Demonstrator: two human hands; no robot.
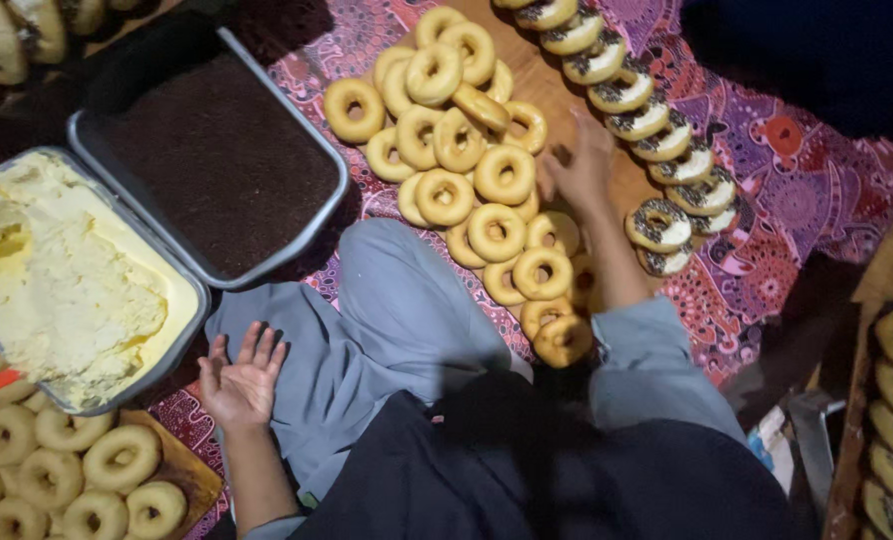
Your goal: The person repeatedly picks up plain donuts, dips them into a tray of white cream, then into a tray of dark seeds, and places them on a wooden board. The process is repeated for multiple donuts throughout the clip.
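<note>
The person sits cross-legged on a patterned cloth point(767, 190), and the plain doughnut pile point(467, 160) on the wooden board point(557, 90) serves as landmark. The right hand point(579, 165) reaches forward to the pile's right edge, its fingers spread and blurred; it seems to touch or hover at the nearest doughnut, but whether the grip has closed on one cannot be told. The pile lies directly left of that hand and runs as a long band from the far end of the board back toward the person's knee, so the right hand is much the nearer one. The left hand point(239, 380) rests well to the near left of the pile, palm up with fingers loosely apart and holding nothing, on the grey trouser leg point(387, 320). Right of the pile, just beyond the right hand, a curved row of iced doughnuts point(657, 130) with dark sprinkles lies along the board. Left of the pile stand a tray of dark sprinkles point(217, 160) and, further left, a tray of pale yellow cream point(57, 280). More plain doughnuts point(67, 470) lie nearer, below the cream tray.
</note>
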